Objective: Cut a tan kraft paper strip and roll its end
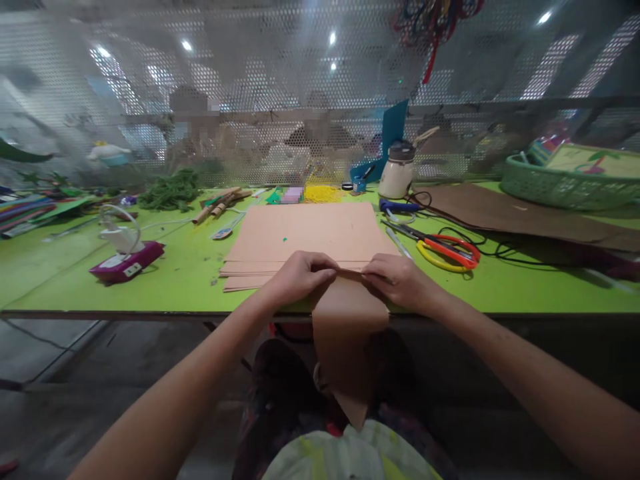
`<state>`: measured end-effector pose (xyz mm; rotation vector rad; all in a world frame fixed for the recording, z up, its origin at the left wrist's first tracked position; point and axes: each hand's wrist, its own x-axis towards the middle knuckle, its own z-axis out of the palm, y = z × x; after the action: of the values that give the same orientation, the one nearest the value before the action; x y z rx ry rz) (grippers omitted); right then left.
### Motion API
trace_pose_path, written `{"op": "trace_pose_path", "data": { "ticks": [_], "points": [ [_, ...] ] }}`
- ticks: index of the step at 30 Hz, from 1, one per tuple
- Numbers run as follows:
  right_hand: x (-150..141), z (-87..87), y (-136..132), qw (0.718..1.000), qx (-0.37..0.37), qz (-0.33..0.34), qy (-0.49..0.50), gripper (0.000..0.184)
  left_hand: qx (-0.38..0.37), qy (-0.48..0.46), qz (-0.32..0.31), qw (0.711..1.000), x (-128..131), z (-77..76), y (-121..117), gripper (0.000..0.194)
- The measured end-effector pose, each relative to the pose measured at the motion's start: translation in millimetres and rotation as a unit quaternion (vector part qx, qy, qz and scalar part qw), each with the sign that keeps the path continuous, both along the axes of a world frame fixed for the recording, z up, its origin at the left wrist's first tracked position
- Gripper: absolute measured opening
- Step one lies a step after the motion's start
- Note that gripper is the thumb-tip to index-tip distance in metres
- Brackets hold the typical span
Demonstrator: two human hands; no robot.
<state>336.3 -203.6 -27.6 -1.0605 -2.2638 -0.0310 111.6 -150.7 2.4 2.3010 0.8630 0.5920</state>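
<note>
A brown paper strip (350, 300) hangs over the table's front edge toward my lap, its far end folded or rolled over. My left hand (306, 275) pinches the left side of that fold between thumb and fingers. On the fold's right side, my right hand (397, 280) pinches in the same way. Just beyond both hands lies a stack of peach-coloured paper sheets (310, 230), fanned a little at the near edge. A small green speck sits on the top sheet. How the paper is folded under my fingertips is partly hidden.
Scissors (450, 255) and a blue-handled tool (400, 207) lie right of the stack, near a white jar (397, 177). A green basket (575, 180) stands on the far right beside brown sheets (500, 213). At left is a purple power strip (127, 263); a perforated screen (280, 80) closes the back.
</note>
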Motion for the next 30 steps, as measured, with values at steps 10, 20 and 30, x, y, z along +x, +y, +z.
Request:
{"op": "trace_pose_path", "data": {
  "ticks": [10, 20, 30],
  "points": [
    [3.5, -0.4, 3.2, 0.998, 0.011, 0.016, -0.059, 0.021, 0.239, 0.111, -0.065, 0.963, -1.4, -6.9, -0.5, 0.022],
    [-8.5, 13.5, 11.3, 0.992, -0.019, 0.006, -0.127, 0.020, 0.261, 0.113, -0.064, 0.957, 1.4, -9.1, 0.9, 0.024],
    [-9.4, 16.9, 4.4, 0.983, 0.007, 0.002, -0.183, 0.021, 0.323, 0.111, -0.075, 0.937, 0.8, -12.7, 1.4, 0.026]
  ]
}}
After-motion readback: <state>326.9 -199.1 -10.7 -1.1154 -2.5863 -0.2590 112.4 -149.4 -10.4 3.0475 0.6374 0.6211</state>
